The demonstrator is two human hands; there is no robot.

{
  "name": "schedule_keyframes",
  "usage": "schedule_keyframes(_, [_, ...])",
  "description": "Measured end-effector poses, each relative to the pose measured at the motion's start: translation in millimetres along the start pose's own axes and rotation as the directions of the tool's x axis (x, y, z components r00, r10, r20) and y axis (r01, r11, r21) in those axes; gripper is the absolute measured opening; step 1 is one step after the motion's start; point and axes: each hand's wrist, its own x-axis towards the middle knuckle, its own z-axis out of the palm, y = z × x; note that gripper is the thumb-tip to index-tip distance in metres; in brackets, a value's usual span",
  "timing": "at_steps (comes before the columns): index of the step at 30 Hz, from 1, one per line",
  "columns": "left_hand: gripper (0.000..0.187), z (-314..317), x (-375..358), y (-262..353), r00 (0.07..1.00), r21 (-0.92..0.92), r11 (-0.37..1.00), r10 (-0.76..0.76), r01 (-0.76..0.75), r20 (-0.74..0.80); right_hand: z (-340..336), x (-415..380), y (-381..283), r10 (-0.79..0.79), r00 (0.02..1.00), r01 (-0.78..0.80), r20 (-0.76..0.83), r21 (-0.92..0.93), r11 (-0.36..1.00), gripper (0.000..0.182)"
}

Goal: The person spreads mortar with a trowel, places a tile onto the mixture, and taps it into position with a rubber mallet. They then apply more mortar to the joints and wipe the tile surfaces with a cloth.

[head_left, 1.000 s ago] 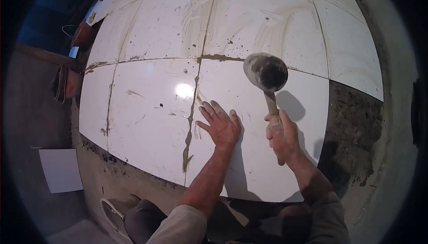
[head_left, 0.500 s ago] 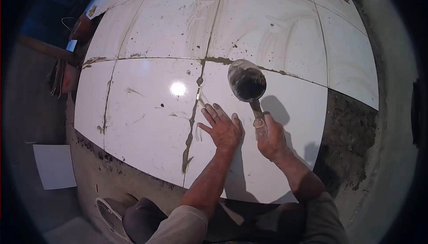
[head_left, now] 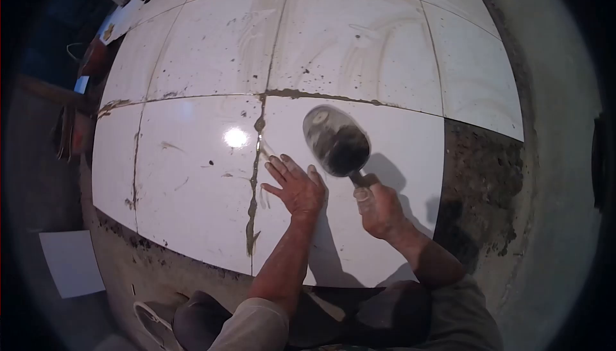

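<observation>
Left hand (head_left: 296,187) palm-down on tile (head_left: 366,251), right hand (head_left: 382,211) around mallet (head_left: 337,140).

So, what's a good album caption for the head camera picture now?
Left hand spread on a white tile, right hand gripping a mallet over it.

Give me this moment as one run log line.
left hand: palm down on white tile; right hand: gripping mallet; mallet: head over same tile; rough patch: right of tile
</observation>
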Motion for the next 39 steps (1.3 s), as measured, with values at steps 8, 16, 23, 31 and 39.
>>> schedule_keyframes(8, [0.073, 4.0, 0.7, 1.5, 0.998, -0.099, 0.994, -0.041, 0.035, -0.055, 34.5, 10.3, 43.4, 0.041, 0.995, -0.062, -0.094, -0.23, 0.971, 0.032])
schedule_keyframes(16, [0.067, 12.8, -1.7, -2.5, 0.994, -0.052, 0.999, -0.015, 0.009, -0.105, 12.1, -5.0, 7.1, 0.072, 0.997, -0.072, 0.002, -0.065, 0.995, 0.03])
schedule_keyframes(23, [0.064, 21.2, -1.6, -6.7, 0.993, 0.013, 1.0, -0.012, 0.013, -0.12, 41.8, 25.7, 29.6, 0.046, 0.999, -0.037, 0.028, -0.264, 0.964, 0.03])
schedule_keyframes(31, [0.067, 18.0, 1.2, -5.1, 0.999, -0.175, 0.984, -0.046, 0.044, -0.006, 38.3, 31.1, 13.3, 0.194, 0.979, -0.16, 0.068, -0.339, 0.927, 0.036])
schedule_keyframes(39, [0.065, 5.2, 1.9, -1.8, 0.997, -0.135, 0.99, -0.058, 0.05, -0.058, 32.1, 18.4, 9.8, 0.071, 0.997, -0.066, 0.015, -0.225, 0.972, 0.027])
